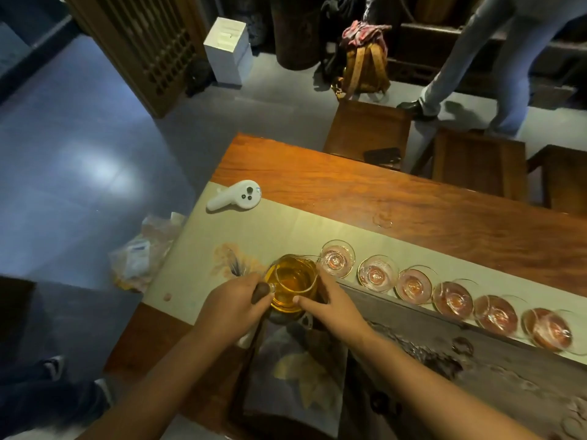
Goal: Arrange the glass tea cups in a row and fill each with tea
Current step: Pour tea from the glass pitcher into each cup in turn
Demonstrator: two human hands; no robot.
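Note:
Several glass tea cups stand in a row on a pale table runner (260, 227), from the leftmost cup (336, 258) to the rightmost cup (547, 328). The right-hand ones hold reddish tea; the leftmost two look nearly empty. A glass pitcher (292, 282) of amber tea is just left of the row, its spout touching the leftmost cup's rim. My left hand (232, 308) grips the pitcher's dark wooden handle. My right hand (330, 304) rests its fingers against the pitcher's right side.
A white handheld controller (235, 195) lies on the runner's far left. A dark carved tea tray (476, 354) runs along the near side. Wooden stools (368, 130) and a standing person's legs (495, 65) are beyond the table. A plastic bag (143, 249) lies on the floor at left.

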